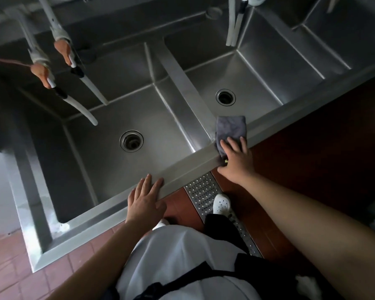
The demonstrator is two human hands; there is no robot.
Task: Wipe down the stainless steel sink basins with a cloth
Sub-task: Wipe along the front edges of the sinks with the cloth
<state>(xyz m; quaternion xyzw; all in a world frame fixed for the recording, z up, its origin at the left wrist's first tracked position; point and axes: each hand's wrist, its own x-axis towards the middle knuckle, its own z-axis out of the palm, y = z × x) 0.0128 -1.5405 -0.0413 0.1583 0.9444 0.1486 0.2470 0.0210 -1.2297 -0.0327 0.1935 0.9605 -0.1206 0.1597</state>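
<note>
Open hands, left [144,202] on steel sink rim [182,167], right [236,161] on grey cloth [231,126]; tiled floor [13,276].

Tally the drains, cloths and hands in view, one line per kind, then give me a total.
Drains: 2, the left drain and the right drain
Cloths: 1, the grey cloth
Hands: 2, the left hand and the right hand
Total: 5

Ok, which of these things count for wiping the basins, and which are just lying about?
For the job: grey cloth, right hand pressing it, left basin, middle basin, right basin.
Just there: left hand resting on the sink rim, white hoses, floor grate, white shoe.
</note>
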